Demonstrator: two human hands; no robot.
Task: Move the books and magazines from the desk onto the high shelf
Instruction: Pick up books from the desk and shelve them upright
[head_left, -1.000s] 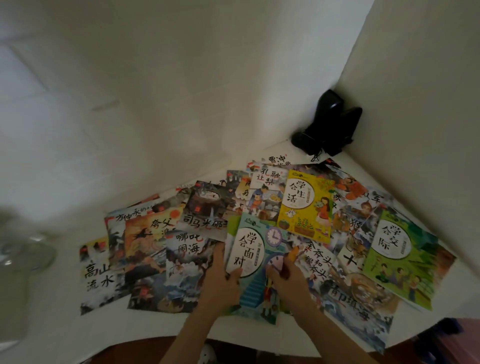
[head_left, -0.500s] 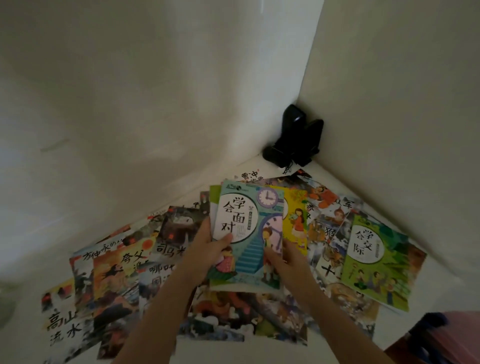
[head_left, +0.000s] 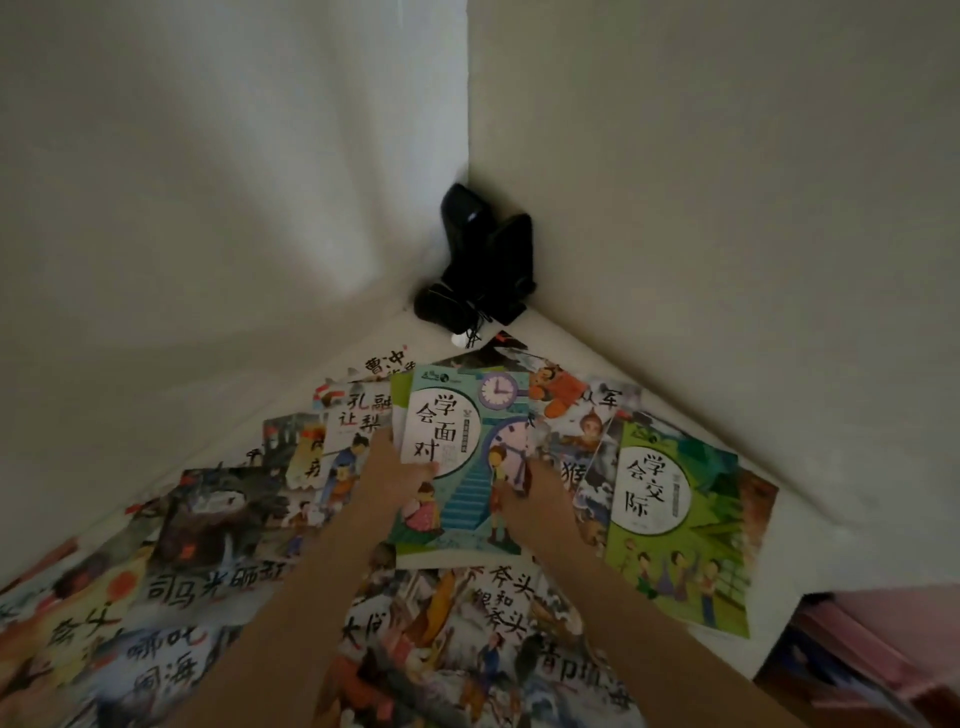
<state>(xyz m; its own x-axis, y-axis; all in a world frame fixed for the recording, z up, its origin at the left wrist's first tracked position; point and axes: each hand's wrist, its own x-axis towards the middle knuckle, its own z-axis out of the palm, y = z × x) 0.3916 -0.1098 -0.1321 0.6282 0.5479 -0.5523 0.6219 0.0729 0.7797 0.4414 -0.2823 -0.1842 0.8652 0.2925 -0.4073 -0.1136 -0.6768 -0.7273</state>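
Now lifted farther toward the corner: teal book (head_left: 467, 462), with left hand (head_left: 395, 475) and right hand (head_left: 540, 493) pinching its side edges. Risking slippage of the green book (head_left: 399, 395) beneath, given thumb-only purchase.

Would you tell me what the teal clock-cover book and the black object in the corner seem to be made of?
Teal clock-cover book: thin paper with a smooth printed cover, judging by its slim edge. Black object in the corner: probably hard plastic with a slight sheen; too dark to be sure.

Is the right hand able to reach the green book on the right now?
Probably not yet: the right hand grips the teal book together with the left hand. The green book lies uncovered beside it.
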